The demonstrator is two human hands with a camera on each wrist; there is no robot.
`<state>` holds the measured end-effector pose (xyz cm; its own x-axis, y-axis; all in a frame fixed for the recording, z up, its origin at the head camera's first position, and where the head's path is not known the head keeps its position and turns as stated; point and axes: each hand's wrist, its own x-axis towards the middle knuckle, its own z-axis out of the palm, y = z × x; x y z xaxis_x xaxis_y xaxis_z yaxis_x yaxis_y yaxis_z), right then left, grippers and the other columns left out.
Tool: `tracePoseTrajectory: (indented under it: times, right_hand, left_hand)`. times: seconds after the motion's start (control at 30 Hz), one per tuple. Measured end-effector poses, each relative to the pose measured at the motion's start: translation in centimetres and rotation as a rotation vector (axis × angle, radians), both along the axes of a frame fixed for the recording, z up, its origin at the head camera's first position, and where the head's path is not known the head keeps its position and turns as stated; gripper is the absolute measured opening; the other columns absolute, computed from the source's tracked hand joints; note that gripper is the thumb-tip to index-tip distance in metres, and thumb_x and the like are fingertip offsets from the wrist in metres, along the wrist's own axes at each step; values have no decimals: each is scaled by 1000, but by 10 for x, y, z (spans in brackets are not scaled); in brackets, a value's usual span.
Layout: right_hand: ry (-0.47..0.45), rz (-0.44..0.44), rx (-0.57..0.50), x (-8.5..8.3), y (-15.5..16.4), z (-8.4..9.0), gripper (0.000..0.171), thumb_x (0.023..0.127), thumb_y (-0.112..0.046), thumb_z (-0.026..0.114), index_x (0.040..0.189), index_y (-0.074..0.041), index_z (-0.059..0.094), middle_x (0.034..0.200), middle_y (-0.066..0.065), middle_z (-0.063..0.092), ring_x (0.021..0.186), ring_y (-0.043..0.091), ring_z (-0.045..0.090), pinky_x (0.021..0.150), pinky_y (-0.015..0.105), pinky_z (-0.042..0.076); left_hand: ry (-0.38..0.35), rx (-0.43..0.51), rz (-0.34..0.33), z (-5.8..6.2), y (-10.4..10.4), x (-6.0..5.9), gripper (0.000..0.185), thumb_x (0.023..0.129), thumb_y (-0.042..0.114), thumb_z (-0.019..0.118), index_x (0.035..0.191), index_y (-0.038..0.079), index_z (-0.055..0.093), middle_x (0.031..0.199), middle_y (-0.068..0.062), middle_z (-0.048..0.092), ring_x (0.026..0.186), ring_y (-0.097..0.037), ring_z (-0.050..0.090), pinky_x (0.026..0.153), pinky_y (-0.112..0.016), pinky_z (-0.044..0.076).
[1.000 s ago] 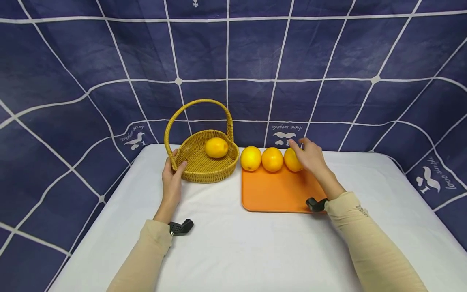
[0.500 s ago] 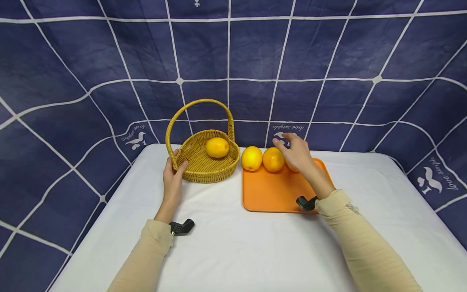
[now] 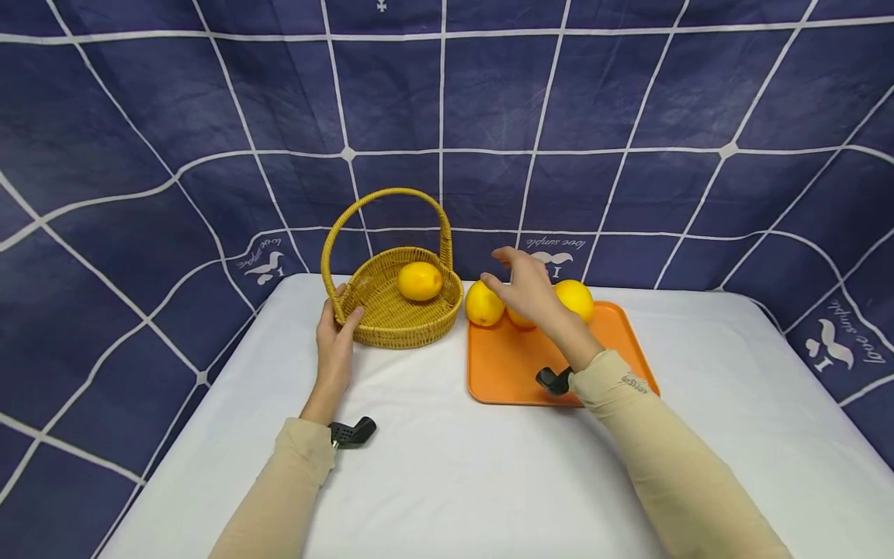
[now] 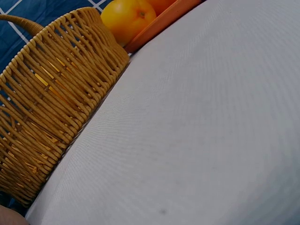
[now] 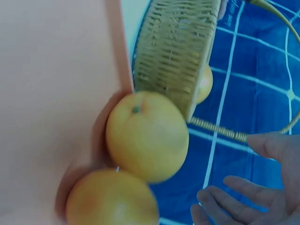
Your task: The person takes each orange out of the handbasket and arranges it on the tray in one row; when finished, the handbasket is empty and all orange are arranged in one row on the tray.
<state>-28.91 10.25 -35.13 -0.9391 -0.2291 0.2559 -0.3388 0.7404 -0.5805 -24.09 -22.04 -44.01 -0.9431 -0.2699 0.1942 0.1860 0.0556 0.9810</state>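
My left hand (image 3: 335,341) grips the left rim of a round wicker basket (image 3: 405,337) with a tall arched handle; its thumb lies over the rim. One orange (image 3: 420,281) rests inside the basket. My right hand (image 3: 528,291), fingers spread and holding nothing, hovers over a row of oranges along the back of an orange tray (image 3: 503,373). The left orange (image 3: 484,307) and right orange (image 3: 575,299) show well; the hand partly covers the middle one. In the right wrist view, the nearest orange (image 5: 147,136) sits beside the basket wall, apart from my fingers.
A white cloth (image 3: 447,481) covers the table under the basket and tray. Behind them hangs a dark blue curtain (image 3: 489,186) with white grid lines. Black wrist cameras (image 3: 354,432) stick out from both sleeves.
My right hand has moved left along the row, from over the right orange to over the middle and left ones. My left hand stays on the basket.
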Motion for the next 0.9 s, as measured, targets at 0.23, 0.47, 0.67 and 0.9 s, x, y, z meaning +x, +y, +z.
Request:
tracePoseTrajectory:
  times: [0.23,0.47,0.67,0.9]
  right_hand:
    - [-4,90,19,-9,-30,-1,55,101,-30,70,148,-3,57,146,18,62,134,35,59,115,50,47]
    - [-7,170,-6,-23,-59,-5,56,99,-22,73,148,-3,56,146,18,62,134,34,59,116,47,47]
    - [-3,225,-7,-31,-82,-14,63,97,-17,76,153,-2,51,150,17,59,132,33,59,112,43,50]
    - [-21,223,35,-34,-99,-34,76,96,-18,78,161,-7,40,160,14,49,145,34,50,121,47,42]
  left_hand:
    - [3,28,-9,-1,0,-1,61,106,13,60,162,8,38,168,-10,39,155,-27,37,129,-42,28]
    - [0,4,11,-4,-1,-4,61,106,16,59,163,13,38,168,-8,39,155,-25,37,129,-42,29]
    - [18,13,12,-15,-7,-13,60,106,18,61,163,14,40,167,-6,41,154,-22,39,129,-40,29]
    - [56,-23,26,-28,-10,-18,58,107,23,62,161,18,42,164,-2,45,151,-19,42,128,-39,31]
